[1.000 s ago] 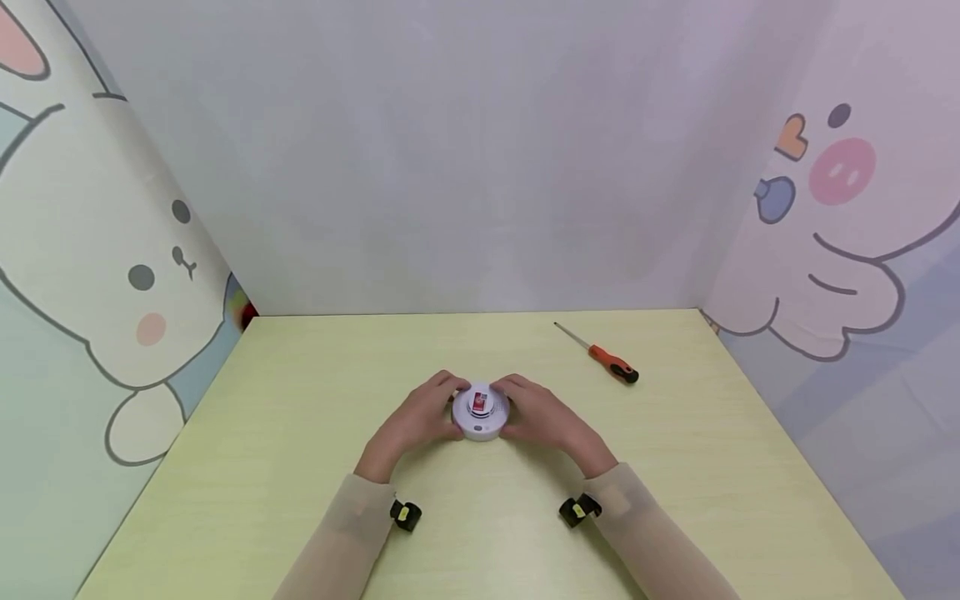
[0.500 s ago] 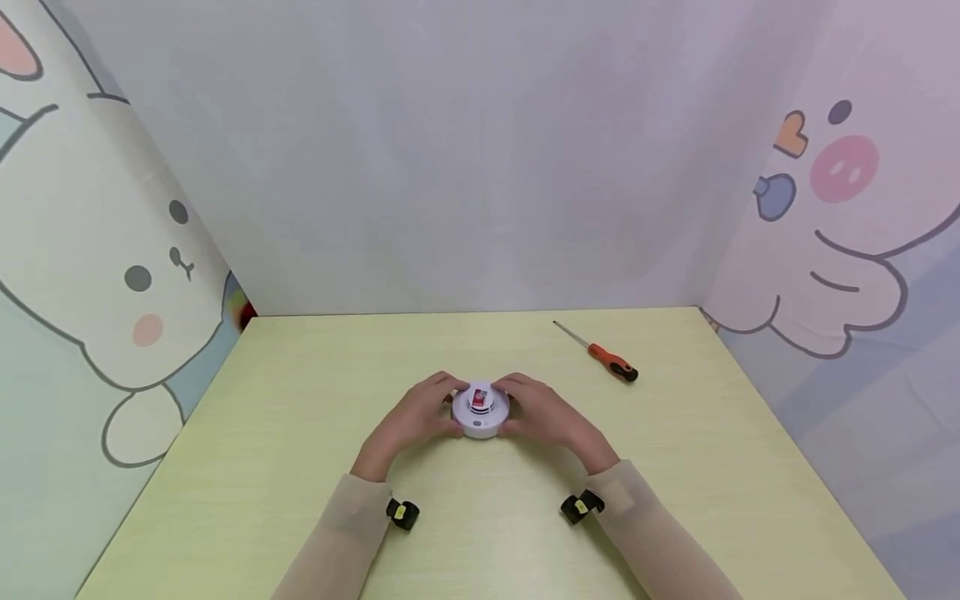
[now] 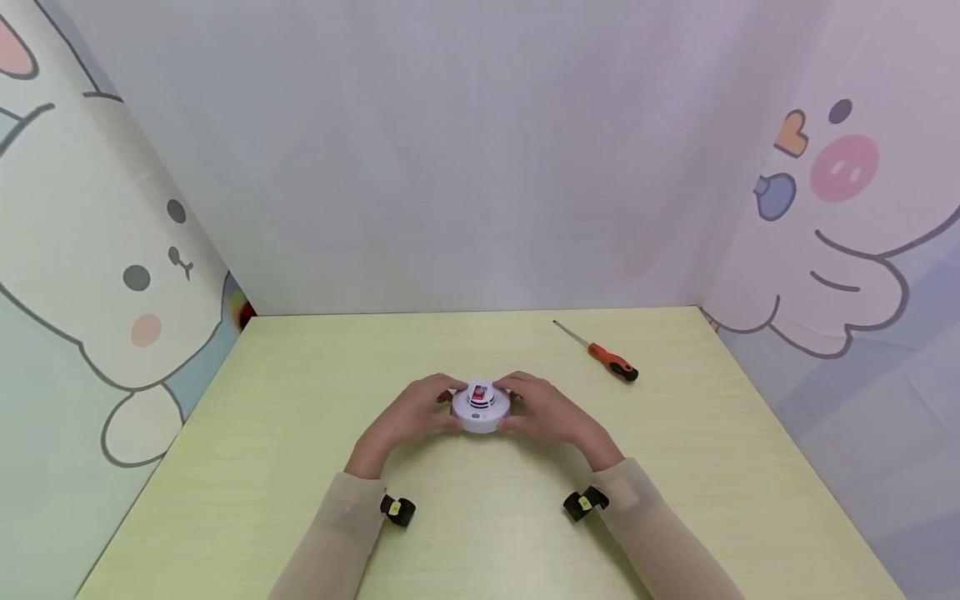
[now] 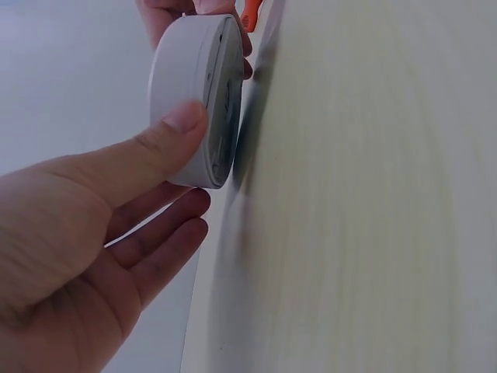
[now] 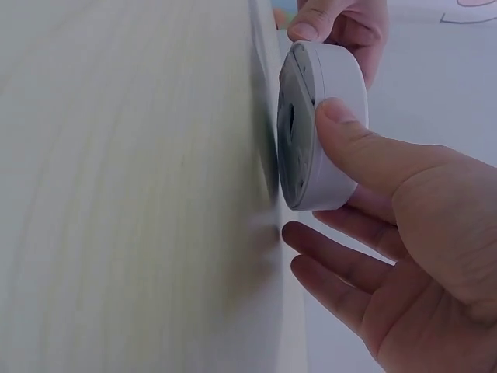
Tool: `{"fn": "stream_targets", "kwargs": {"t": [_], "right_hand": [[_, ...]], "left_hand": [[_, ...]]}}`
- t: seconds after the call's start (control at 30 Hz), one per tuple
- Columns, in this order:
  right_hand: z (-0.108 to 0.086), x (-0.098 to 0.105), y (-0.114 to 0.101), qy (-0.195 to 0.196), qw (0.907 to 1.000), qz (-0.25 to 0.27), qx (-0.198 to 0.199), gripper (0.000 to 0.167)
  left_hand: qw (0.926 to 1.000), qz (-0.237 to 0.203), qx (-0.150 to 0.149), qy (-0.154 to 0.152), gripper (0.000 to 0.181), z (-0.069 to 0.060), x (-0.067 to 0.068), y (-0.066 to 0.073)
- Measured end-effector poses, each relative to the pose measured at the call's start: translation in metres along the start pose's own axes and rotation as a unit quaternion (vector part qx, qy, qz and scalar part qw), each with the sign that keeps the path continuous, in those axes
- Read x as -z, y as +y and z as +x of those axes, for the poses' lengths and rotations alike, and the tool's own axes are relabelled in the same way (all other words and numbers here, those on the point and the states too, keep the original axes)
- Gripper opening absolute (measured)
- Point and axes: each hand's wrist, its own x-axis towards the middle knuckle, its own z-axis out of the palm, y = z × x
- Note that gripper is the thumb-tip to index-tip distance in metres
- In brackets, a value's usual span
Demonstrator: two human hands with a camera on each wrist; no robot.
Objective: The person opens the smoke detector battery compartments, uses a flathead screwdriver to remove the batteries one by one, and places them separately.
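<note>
A round white device with a red and white label on its raised centre is held between both hands. My left hand pinches its left side, thumb at the near edge and fingers at the far edge. On the opposite side my right hand grips it the same way. Both wrist views show the device just off the table, its underside partly visible, each thumb on its rim and the lower fingers off it.
An orange and black screwdriver lies on the light wood table, toward the back right. A pale curtain stands behind the table, with cartoon-printed cloth on the left and right sides.
The near side of the white device has risen slightly, so its front face is tilted differently. Both hands still grip it; the wrists have spread a little outward.
</note>
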Motion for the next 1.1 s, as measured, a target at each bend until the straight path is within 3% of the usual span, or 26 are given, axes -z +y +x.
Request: {"fn": "stream_targets", "kwargs": {"t": [0.27,0.43,0.83,1.1], "right_hand": [[-0.0008,0.0000,0.0062,0.005,0.9997,0.020,0.015,0.065],[0.0000,0.0018,0.0081,0.009,0.9992,0.037,0.010,0.062],[0.0008,0.0053,0.0066,0.026,0.9943,0.102,-0.010,0.057],[0.0016,0.0061,0.0073,0.029,0.9898,0.136,-0.032,0.053]], "left_hand": [[0.9995,-0.030,-0.004,-0.013,0.056,-0.0033,0.0044,-0.0020],[0.9988,-0.046,0.005,-0.016,0.053,-0.0030,0.0055,-0.0033],[0.9966,-0.082,-0.004,-0.010,0.044,-0.0025,0.0059,-0.0025],[0.9951,-0.098,0.010,-0.009,0.041,-0.0022,0.0037,-0.0021]]}}
